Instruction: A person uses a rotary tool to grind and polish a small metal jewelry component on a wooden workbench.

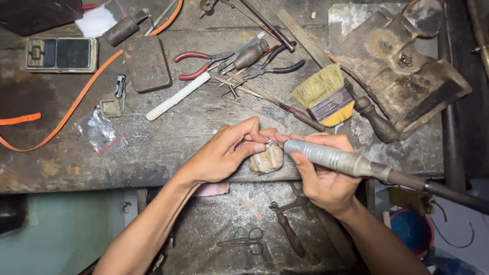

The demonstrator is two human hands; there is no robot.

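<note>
Right hand (326,178) clamped on rotary handpiece (336,159); left hand (229,153) pinching tiny piece (270,144) at surface's front edge; slip risks nicked fingertips (259,147).

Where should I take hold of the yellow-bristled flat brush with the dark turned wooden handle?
Probably by the dark turned handle of the yellow-bristled flat brush, coming from the lower right: it points that way, bare and narrow-waisted, while the bristles lie among the crowded tools.
</note>
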